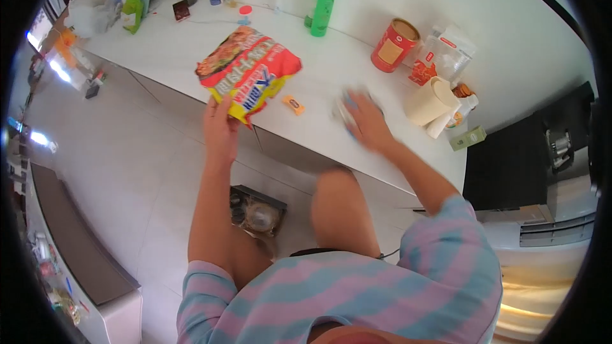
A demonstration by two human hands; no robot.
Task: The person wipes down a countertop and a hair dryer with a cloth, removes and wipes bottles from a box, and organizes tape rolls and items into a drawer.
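While the left hand point(221, 129) grips a red-yellow packet point(250, 70), the right hand point(364, 118) presses a cloth point(345, 109) (blurred) beside it, fingers hard to make out.

The snack bag point(248, 73) at eleven o'clock is red and yellow, the pump bottle point(324, 7) at twelve is bright green, the can point(394, 45) at one is red, and the shirt point(344, 299) at six is striped pink and pale blue, pretty pastel stuff.
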